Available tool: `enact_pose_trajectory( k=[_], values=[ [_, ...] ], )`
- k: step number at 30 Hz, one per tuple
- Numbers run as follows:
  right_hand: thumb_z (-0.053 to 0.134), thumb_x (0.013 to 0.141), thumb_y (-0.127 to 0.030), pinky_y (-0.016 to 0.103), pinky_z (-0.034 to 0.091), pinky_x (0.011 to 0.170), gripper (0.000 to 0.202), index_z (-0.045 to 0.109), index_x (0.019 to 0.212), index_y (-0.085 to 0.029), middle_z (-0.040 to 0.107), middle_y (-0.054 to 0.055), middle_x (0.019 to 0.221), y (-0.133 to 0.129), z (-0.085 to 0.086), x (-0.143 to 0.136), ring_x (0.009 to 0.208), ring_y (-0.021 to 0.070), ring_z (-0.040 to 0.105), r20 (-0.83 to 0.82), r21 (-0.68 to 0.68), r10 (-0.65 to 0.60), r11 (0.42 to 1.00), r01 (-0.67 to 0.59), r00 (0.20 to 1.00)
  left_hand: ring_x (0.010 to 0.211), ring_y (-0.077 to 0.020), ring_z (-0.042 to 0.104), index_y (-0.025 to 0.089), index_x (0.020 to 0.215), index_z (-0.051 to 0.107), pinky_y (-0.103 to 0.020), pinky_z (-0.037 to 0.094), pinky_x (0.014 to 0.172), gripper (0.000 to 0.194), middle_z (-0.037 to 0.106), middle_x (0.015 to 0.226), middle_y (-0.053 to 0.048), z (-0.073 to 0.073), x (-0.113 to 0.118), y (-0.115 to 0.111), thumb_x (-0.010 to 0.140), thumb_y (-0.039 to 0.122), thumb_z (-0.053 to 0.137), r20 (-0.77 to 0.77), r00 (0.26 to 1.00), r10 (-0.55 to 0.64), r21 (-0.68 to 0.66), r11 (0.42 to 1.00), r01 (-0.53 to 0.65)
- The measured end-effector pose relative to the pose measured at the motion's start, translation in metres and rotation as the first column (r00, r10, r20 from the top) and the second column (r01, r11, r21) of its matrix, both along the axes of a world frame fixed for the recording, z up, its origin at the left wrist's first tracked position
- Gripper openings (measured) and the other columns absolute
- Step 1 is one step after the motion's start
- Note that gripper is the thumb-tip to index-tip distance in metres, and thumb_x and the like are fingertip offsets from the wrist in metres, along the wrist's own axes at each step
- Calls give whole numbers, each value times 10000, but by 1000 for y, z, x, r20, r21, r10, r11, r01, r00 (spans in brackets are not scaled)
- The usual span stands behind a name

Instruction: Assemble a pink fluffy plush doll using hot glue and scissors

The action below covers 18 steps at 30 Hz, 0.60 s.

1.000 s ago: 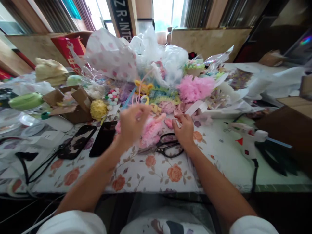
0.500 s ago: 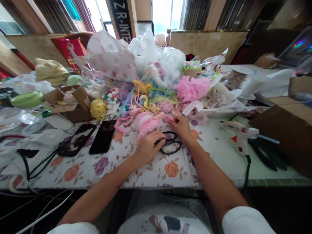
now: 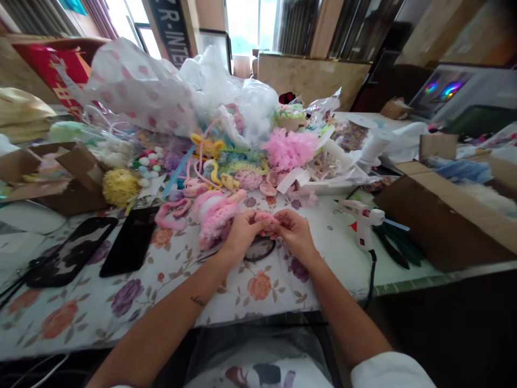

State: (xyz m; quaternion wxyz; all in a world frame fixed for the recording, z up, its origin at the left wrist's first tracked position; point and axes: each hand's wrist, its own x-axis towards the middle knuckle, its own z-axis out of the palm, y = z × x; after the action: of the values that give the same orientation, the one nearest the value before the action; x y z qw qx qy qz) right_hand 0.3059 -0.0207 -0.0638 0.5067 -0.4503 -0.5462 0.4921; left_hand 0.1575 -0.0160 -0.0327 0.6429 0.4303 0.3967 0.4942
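Note:
Between my two hands is a small pink fuzzy piece, partly covered by the fingers. My left hand pinches its left side, and my right hand grips its right side with bent fingers. Just below them, black-handled scissors lie on the flowered cloth, partly hidden by my left hand and wrist. A fluffy pink and white bundle rests left of my left hand. Further left, a bent pink fuzzy strip lies on the cloth.
Two dark phones lie at left, near an open cardboard box. A white glue gun with a cord stands at right beside a large cardboard box. Behind my hands are pink fluff, pompoms and plastic bags.
My left hand has left the scissors and fluffy bundle and come up to the pink fuzzy piece. Both hands now meet on it. The view has turned right.

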Motion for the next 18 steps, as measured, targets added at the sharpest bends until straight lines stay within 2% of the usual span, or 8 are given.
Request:
enact_pose_trajectory(
  k=[4, 7, 10, 14, 18],
  values=[
    [730, 752, -351, 321, 579, 604, 238, 587, 900, -230, 682, -11, 679, -3, 4, -4, 591, 175, 674, -41, 62, -44, 997, 47, 998, 560, -86, 553, 95, 720, 687, -209, 476, 579, 343, 639, 623, -18, -6, 2, 3, 573, 343, 871, 121, 993, 2, -76, 997, 7],
    [754, 740, -355, 324, 575, 677, 411, 567, 1088, -241, 692, -7, 754, -5, 9, -3, 680, 174, 683, -13, 104, -5, 995, 7, 1000, 565, -64, 555, 106, 713, 663, -175, 485, 585, 355, 628, 628, 3, -9, -2, 4, 557, 338, 881, 184, 982, 34, -109, 994, -14],
    [792, 695, -381, 321, 562, 725, 537, 571, 1163, -239, 700, 16, 835, -6, 12, -2, 775, 184, 679, 65, 151, -54, 988, 44, 996, 576, -52, 556, 114, 707, 633, -150, 491, 590, 349, 609, 632, 19, -10, -6, 4, 580, 333, 872, 242, 969, 38, -137, 991, -5],
    [716, 764, -441, 310, 543, 684, 387, 640, 1072, -219, 699, 34, 797, -8, 14, -2, 722, 181, 660, 149, 171, -146, 978, 120, 978, 611, -62, 581, 125, 838, 639, -160, 507, 603, 319, 640, 719, 9, -11, -8, 1, 639, 265, 846, 303, 953, -6, -153, 987, 55],
    [674, 799, -415, 282, 516, 637, 290, 667, 1007, -213, 670, 19, 736, -14, 17, -7, 675, 165, 635, 206, 189, -151, 976, 112, 967, 636, -70, 595, 117, 882, 639, -164, 509, 611, 272, 660, 767, -11, -13, -7, -1, 688, 198, 811, 363, 931, -45, -148, 983, 105]
  ],
)
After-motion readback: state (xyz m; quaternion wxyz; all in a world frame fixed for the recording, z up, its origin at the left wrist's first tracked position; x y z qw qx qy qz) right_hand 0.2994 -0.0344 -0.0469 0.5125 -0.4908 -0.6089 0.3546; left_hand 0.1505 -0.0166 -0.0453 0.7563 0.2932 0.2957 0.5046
